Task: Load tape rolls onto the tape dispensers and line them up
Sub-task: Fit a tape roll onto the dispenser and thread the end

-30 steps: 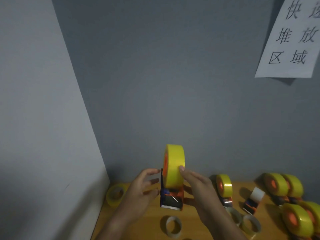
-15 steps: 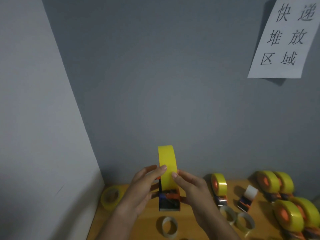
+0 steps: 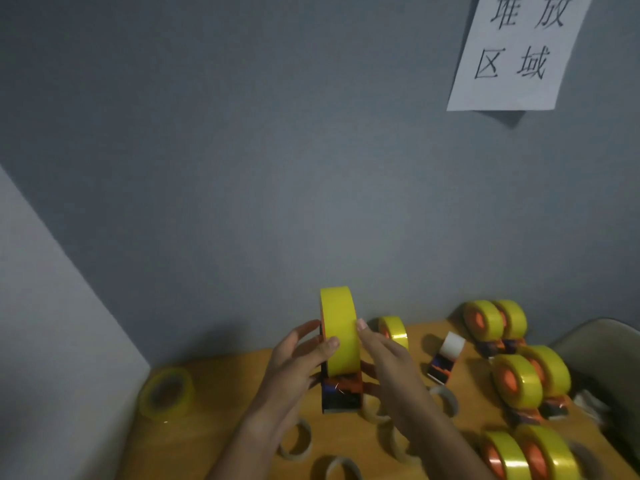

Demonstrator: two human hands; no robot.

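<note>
Two hands frame one yellow tape roll, which stands on edge atop an orange-and-dark tape dispenser above the wooden table. The left hand lies against the roll's left side with its thumb curled onto the yellow face and its fingers reaching behind, so it grips the roll; half a second ago its fingertip met the right hand's at the front of the roll, and now the two are apart. The right hand has its fingers nearly straight, the fingertips touching the roll's right edge. Compared with before, the view has swung down and left, so the paper sign on the grey wall shows only its lower rows of characters. Left of the left hand, well apart, a loose translucent yellow roll lies near the corner. Just behind the right hand stands another loaded dispenser, and farther right are an unloaded dispenser with a white hub and three pairs of loaded dispensers. Empty cardboard cores lie below both wrists.
</note>
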